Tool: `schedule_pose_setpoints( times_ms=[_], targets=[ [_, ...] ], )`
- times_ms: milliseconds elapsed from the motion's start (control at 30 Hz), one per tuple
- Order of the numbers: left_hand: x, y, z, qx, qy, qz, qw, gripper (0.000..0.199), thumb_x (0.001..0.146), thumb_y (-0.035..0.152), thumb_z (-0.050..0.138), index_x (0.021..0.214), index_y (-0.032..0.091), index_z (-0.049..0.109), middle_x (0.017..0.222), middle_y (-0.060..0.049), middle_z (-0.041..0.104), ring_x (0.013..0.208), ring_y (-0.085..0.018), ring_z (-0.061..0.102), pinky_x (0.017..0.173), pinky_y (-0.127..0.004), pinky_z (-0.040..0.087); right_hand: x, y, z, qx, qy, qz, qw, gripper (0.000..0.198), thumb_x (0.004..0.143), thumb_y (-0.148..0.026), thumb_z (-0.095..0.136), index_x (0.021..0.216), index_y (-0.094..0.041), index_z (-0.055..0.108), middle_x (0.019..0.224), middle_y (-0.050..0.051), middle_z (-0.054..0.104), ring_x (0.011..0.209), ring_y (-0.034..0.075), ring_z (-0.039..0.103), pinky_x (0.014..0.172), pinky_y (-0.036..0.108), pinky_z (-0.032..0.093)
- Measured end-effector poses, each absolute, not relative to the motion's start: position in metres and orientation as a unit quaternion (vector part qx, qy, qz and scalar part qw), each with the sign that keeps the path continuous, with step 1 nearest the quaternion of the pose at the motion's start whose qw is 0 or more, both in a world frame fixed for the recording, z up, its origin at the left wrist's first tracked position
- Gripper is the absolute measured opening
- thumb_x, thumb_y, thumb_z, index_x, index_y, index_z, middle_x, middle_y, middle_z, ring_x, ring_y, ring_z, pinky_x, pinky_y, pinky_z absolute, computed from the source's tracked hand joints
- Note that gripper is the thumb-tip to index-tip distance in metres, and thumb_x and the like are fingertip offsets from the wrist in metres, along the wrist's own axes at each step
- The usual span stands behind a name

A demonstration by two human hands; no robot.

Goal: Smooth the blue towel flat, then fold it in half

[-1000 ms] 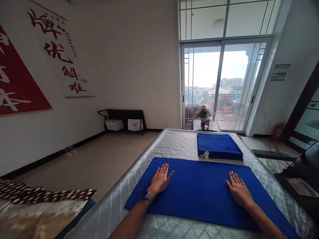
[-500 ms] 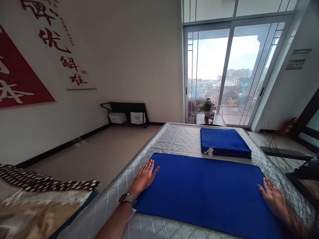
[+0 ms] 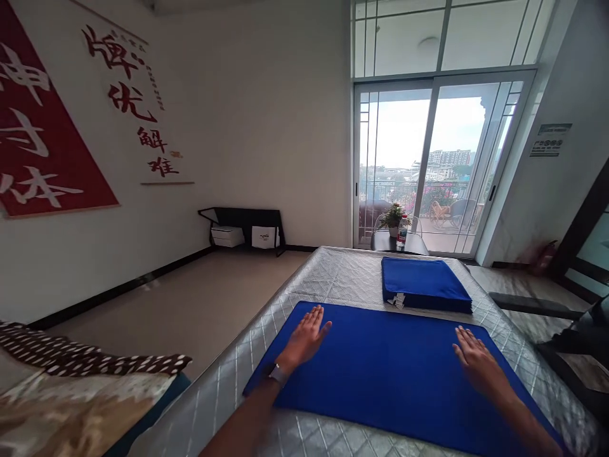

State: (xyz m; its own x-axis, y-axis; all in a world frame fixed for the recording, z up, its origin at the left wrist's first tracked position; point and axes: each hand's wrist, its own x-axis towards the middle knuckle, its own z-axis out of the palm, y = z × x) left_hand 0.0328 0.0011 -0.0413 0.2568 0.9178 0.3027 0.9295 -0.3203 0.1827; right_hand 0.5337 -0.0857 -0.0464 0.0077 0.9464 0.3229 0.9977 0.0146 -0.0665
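Note:
A flat blue cloth (image 3: 390, 368) lies spread over a silver quilted cover (image 3: 333, 273). My left hand (image 3: 305, 335) is over its left part, palm down with fingers stretched out and the thumb apart; a watch (image 3: 276, 374) is on that wrist. Over the cloth's right part is my right hand (image 3: 478, 358), also flat with the thumb apart. Neither hand grips anything. Whether the palms press on the cloth or hover just above it, I cannot tell. Beyond the cloth sits a neat stack of folded blue cloths (image 3: 423, 279), white tags showing at its front left corner.
Behind the covered surface, a small dark table (image 3: 413, 245) bears a potted plant (image 3: 393, 219) and a bottle (image 3: 402, 233). Patterned fabric (image 3: 95, 393) lies at lower left. A black rack (image 3: 245, 222) with white boxes stands by the wall. Dark furniture (image 3: 580, 343) is at right.
Both hands have moved inward from the cloth's side edges, the left one to the right and the right one to the left. The view has tilted up slightly.

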Motion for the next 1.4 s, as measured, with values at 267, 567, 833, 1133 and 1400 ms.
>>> schedule_pose_setpoints(
  times_ms=[267, 567, 833, 1133, 1400],
  targets=[
    [0.210, 0.003, -0.019, -0.880, -0.440, -0.178, -0.026, 0.073, 0.103, 0.057, 0.011, 0.152, 0.009, 0.036, 0.157, -0.014, 0.037, 0.148, -0.022, 0.028, 0.122, -0.040, 0.025, 0.378, -0.026, -0.009, -0.641, -0.760, 0.010, 0.105, 0.060, 0.099, -0.035, 0.019, 0.153, -0.010, 0.033, 0.160, 0.010, 0.030, 0.149, 0.019, 0.022, 0.120, 0.038, 0.021],
    [0.223, 0.026, -0.055, -0.868, -0.463, -0.173, -0.049, 0.068, 0.103, 0.052, 0.008, 0.155, 0.015, 0.031, 0.159, -0.010, 0.035, 0.150, -0.022, 0.023, 0.123, -0.046, 0.022, 0.366, -0.003, -0.053, -0.642, -0.761, -0.021, 0.090, 0.060, 0.099, -0.034, 0.022, 0.155, -0.012, 0.029, 0.161, 0.010, 0.029, 0.150, 0.021, 0.020, 0.121, 0.041, 0.017],
    [0.219, 0.022, -0.047, -0.872, -0.461, -0.153, -0.053, 0.073, 0.102, 0.056, 0.010, 0.153, 0.011, 0.034, 0.159, -0.012, 0.034, 0.150, -0.022, 0.022, 0.123, -0.042, 0.021, 0.365, -0.011, -0.034, -0.655, -0.751, 0.006, 0.081, 0.061, 0.098, -0.033, 0.020, 0.154, -0.012, 0.031, 0.161, 0.010, 0.029, 0.150, 0.018, 0.019, 0.121, 0.040, 0.015],
    [0.035, 0.054, -0.044, -0.771, -0.622, -0.135, -0.025, 0.071, 0.101, 0.055, 0.016, 0.152, 0.010, 0.038, 0.157, -0.017, 0.037, 0.148, -0.029, 0.026, 0.120, -0.050, 0.022, 0.564, -0.050, -0.058, -0.742, -0.657, -0.050, 0.126, 0.064, 0.095, -0.039, 0.017, 0.147, -0.017, 0.045, 0.156, 0.011, 0.040, 0.148, 0.023, 0.025, 0.121, 0.048, 0.017],
    [-0.020, 0.068, -0.064, -0.743, -0.656, -0.130, 0.003, 0.075, 0.101, 0.059, 0.021, 0.153, 0.006, 0.032, 0.160, -0.018, 0.029, 0.150, -0.027, 0.024, 0.121, -0.047, 0.019, 0.610, -0.038, -0.083, -0.815, -0.560, -0.048, 0.143, 0.077, 0.092, -0.049, 0.013, 0.151, -0.004, 0.033, 0.159, 0.017, 0.033, 0.149, 0.025, 0.024, 0.121, 0.046, 0.018]
  ],
)
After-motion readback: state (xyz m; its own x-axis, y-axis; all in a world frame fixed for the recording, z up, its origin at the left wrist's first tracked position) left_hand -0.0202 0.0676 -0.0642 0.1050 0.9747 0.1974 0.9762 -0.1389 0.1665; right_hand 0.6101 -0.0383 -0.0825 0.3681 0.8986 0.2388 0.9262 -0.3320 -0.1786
